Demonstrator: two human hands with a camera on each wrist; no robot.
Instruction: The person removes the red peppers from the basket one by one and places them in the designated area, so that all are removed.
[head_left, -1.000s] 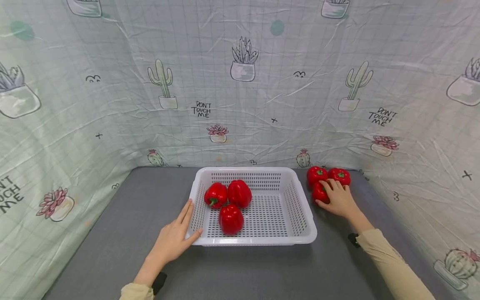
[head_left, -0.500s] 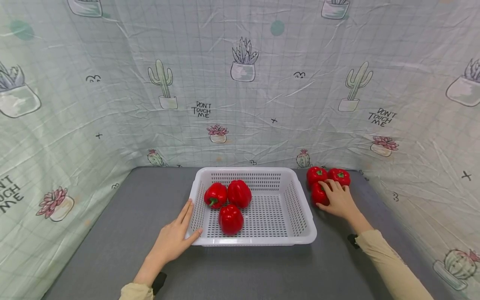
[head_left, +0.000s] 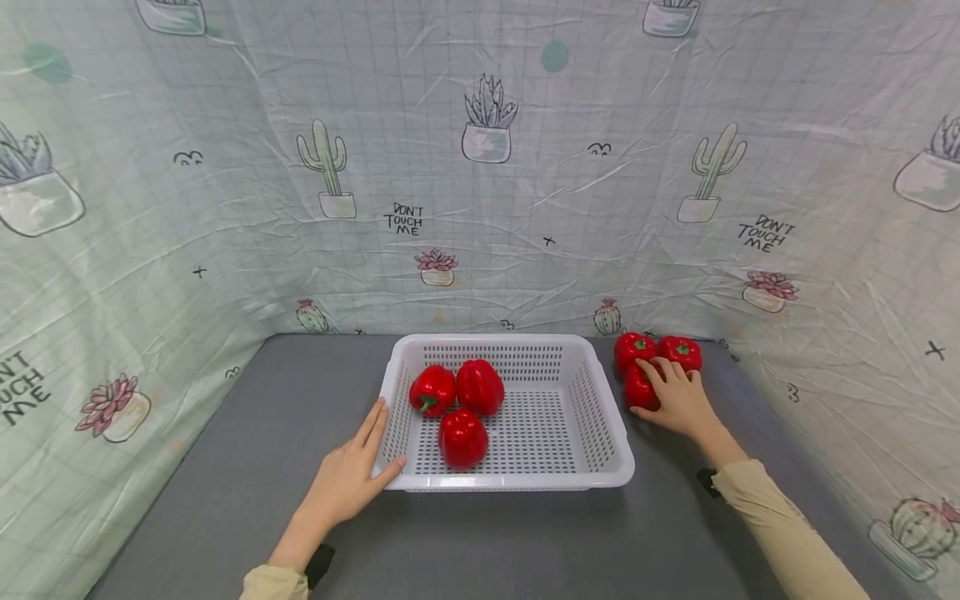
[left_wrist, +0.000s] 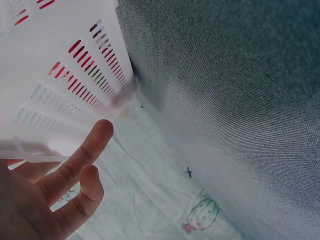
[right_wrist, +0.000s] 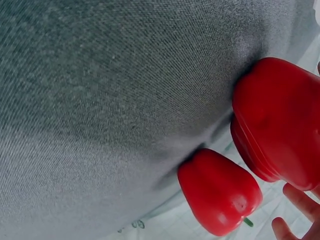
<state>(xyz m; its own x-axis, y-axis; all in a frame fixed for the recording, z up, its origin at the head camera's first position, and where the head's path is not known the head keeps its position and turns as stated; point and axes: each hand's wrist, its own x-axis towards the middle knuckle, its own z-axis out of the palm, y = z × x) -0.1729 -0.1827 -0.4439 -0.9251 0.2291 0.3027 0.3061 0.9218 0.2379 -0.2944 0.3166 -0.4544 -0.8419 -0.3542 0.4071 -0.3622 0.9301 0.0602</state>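
Note:
In the head view, my left hand (head_left: pixel 347 482) lies along the left rim of a white perforated plastic basket (head_left: pixel 517 482), fingers stretched out and thumb on the near corner. Seen from the left wrist, fingertips (left_wrist: pixel 104 131) stand against the basket's outer wall (left_wrist: pixel 30 75). To the right of the basket, my right hand (head_left: pixel 678 402) has its fingers and thumb round a red bell pepper (head_left: pixel 639 390), which sits on the table. The right wrist view shows this bell pepper (right_wrist: pixel 280 120) large, with fingers (right_wrist: pixel 300 202) at its upper side.
Two more red bell peppers, one behind the held one (head_left: pixel 632 348) and one further right (head_left: pixel 681 350), stand near the table's back corner. Three red bell peppers (head_left: pixel 462 439) lie in the basket's left half. A cactus-print sheet (head_left: pixel 555 192) walls the grey table (head_left: pixel 480 550) behind and at both sides.

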